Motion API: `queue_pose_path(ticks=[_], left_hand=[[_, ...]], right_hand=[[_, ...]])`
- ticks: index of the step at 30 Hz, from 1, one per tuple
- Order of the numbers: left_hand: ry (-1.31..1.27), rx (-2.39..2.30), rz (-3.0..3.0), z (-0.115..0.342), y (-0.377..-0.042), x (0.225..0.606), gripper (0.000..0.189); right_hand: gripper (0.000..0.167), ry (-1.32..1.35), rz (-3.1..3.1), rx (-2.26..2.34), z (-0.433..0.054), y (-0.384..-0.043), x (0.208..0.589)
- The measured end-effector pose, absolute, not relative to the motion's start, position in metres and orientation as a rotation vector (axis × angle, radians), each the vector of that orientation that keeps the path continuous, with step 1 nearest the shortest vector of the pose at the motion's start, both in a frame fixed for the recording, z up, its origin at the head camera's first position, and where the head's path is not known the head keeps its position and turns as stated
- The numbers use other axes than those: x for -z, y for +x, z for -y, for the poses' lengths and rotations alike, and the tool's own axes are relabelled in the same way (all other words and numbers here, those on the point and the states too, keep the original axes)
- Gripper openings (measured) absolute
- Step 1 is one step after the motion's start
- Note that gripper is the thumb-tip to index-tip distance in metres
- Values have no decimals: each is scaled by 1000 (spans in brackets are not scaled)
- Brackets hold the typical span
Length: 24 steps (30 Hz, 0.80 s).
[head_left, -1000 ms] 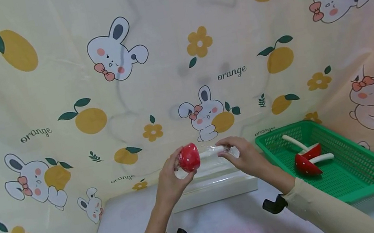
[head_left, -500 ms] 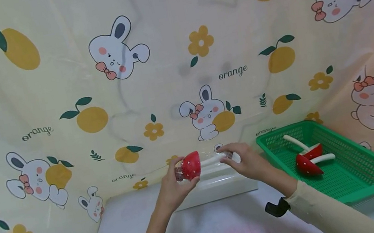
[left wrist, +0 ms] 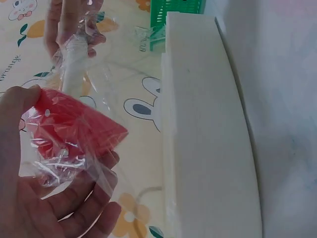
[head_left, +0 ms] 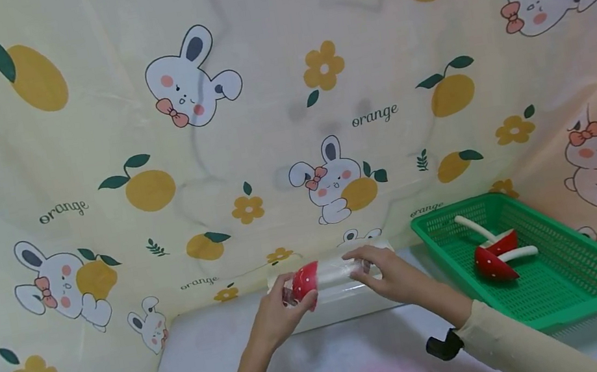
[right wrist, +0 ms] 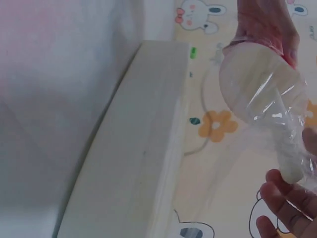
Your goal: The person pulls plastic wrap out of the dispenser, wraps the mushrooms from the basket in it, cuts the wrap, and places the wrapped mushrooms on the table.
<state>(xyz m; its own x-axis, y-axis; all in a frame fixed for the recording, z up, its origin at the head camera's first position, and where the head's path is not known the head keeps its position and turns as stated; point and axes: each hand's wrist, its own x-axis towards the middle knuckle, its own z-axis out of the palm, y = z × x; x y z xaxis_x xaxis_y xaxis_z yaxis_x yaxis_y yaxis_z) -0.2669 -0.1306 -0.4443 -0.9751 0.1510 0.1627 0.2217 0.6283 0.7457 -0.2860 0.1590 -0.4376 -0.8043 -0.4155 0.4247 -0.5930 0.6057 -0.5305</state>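
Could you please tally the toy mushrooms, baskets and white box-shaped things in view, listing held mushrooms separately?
Held mushroom: 1
Green basket: 1
Mushrooms in the basket: 2
White box-shaped thing: 1
Total: 5

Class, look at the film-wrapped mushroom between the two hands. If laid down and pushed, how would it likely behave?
The mushroom would probably roll in an arc, since its rounded cap is much wider than its stem. The clear film looks shiny, so it may feel slippery; being loose and wrinkled, it would likely crumple.
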Motion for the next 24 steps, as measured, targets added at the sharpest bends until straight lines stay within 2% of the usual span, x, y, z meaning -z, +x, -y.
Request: queue_pose_path(ticks=[3,6,15,19,24], left_hand=[[-291,1247,2782,131,-267,448,72],[-261,1206,2813,132,-268,452,72],[-318,1298,2867,142,-269,469,87],[-494,1302,2846,150,-267,473,100],[-564,1081,2790,151,-266,475,91]], right_hand=[[55,814,2610,-954,-158,-286,442],[59,798,2656,-894,-157,-284,444],[34,873,2546,-680,-156,-285,460],[35,869,2550,-744,-157,-285,465],[36,845,2562,-821,-157,-286,465]])
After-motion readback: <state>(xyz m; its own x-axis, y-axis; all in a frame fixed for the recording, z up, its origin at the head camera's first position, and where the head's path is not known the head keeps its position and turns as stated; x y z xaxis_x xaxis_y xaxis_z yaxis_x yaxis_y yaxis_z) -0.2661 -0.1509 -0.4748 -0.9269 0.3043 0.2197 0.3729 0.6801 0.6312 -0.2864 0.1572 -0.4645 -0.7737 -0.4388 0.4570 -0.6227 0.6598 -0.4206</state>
